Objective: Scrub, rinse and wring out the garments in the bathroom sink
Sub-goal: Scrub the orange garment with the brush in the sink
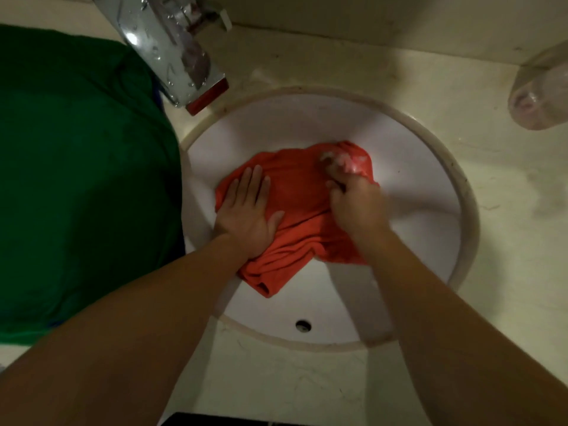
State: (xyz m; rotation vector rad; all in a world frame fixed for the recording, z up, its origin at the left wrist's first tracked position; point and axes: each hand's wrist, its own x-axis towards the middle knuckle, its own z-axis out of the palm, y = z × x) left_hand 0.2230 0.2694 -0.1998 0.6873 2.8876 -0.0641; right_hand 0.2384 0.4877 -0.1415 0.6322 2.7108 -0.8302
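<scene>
Head view. One orange garment (301, 210), soft knit and crumpled into folds, lies at the centre of the round, glossy white sink (415, 167). My left hand (246, 216) presses flat on its 8 o'clock side, fingers straight. My right hand (356, 207), at 3 o'clock, is clenched round a blurred pale lump (339, 161), possibly soap. One green cloth (76, 179) at 9 o'clock; one chrome tap (172, 47) at 11.

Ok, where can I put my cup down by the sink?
Bare counter lies right of the sink rim, below the clear container, and along the near edge between the arms. The left is crowded: green garment and faucet. In the basin, left hand and right hand work the orange garment.
</scene>
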